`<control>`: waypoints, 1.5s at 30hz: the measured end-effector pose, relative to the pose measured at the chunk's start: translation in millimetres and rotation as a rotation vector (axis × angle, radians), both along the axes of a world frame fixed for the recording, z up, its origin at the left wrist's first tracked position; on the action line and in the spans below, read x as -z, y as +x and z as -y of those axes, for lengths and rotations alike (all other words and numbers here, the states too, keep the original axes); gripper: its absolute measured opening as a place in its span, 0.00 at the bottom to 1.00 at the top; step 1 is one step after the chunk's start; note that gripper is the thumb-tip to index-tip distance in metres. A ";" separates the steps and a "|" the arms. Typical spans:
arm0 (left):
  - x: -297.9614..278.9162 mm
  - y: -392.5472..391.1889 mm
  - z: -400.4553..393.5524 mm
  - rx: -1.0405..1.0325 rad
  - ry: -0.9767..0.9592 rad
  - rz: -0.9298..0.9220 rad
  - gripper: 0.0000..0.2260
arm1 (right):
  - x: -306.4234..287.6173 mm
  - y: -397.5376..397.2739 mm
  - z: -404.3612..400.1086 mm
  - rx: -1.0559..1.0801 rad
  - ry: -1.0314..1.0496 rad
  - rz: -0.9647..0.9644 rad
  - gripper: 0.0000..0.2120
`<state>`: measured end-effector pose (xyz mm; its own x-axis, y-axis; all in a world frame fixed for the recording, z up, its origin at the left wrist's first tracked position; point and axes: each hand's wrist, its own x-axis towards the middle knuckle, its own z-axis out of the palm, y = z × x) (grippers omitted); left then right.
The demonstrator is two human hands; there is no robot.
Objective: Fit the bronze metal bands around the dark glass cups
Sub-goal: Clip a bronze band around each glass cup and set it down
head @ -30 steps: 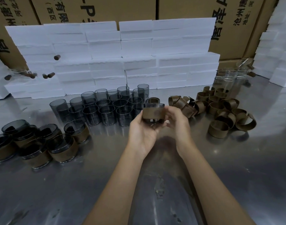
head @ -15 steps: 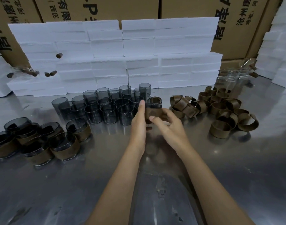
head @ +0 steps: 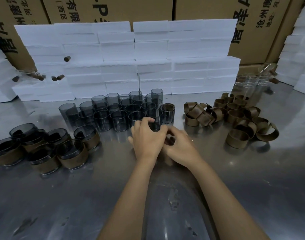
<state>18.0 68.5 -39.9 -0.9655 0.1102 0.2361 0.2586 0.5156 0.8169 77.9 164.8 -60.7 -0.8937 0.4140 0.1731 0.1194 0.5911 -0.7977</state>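
Observation:
My left hand grips a dark glass cup low over the steel table; only the cup's rim shows above my fingers. My right hand curls round a bronze band at the cup's right side, and both hands hide most of the band. Several bare dark cups stand in a cluster just behind. One cup at the cluster's right end has a brownish band at its top. Several banded cups sit at the left. A pile of loose bronze bands lies at the right.
A wall of white foam blocks runs along the back, with cardboard boxes behind it. Clear glasses stand at the back right, and more foam blocks beyond them. The steel table stretches toward me.
Both hands have come down and toward me with the cup, from chest-high in front of the cluster to just over the table. My left hand now covers the cup's top.

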 end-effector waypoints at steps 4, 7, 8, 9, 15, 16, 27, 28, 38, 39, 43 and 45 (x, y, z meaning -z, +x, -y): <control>-3.3 -5.9 12.5 -0.223 -0.086 -0.124 0.11 | 5.2 -3.6 -3.3 0.046 -0.035 -0.017 0.24; -2.7 -13.1 26.7 -0.354 -0.083 -0.151 0.11 | 7.6 -6.3 -4.2 0.065 -0.052 -0.020 0.22; -2.6 -14.8 30.9 -0.394 -0.083 -0.159 0.12 | 8.1 -6.8 -4.6 0.067 -0.051 -0.021 0.22; -2.8 -16.4 34.7 -0.432 -0.084 -0.167 0.13 | 8.4 -7.1 -5.1 0.066 -0.051 -0.022 0.21; -1.3 -27.6 52.2 -0.528 -0.088 -0.228 0.17 | 9.1 -6.0 -6.9 0.056 -0.067 -0.030 0.20; -1.2 -27.5 53.0 -0.519 -0.089 -0.255 0.19 | 9.2 -6.0 -7.1 0.057 -0.068 -0.031 0.20; 12.6 -29.4 27.7 -0.099 -0.181 -0.254 0.16 | 11.1 -8.6 -7.2 0.066 -0.039 -0.042 0.19; 14.0 -30.5 27.4 -0.096 -0.164 -0.231 0.14 | 11.2 -8.7 -7.1 0.065 -0.042 -0.043 0.19; -1.5 -25.2 26.7 -0.097 0.357 -0.058 0.15 | -4.3 -6.4 -2.8 0.097 -0.321 -0.188 0.17; -4.8 -23.5 26.0 -0.064 0.419 -0.025 0.19 | -7.1 -5.0 -2.6 0.106 -0.363 -0.207 0.18; -12.9 -14.1 20.2 0.167 0.642 0.190 0.23 | -15.9 -1.4 -2.2 0.137 -0.504 -0.267 0.19; -15.3 -9.9 15.2 0.290 0.675 0.282 0.25 | -18.5 0.6 -1.3 0.118 -0.577 -0.262 0.19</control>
<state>8.1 53.3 -24.6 -0.9537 0.2865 0.0920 0.0434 -0.1717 0.9842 78.5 166.2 -42.2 -0.7951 0.5983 0.0992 -0.0843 0.0528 -0.9950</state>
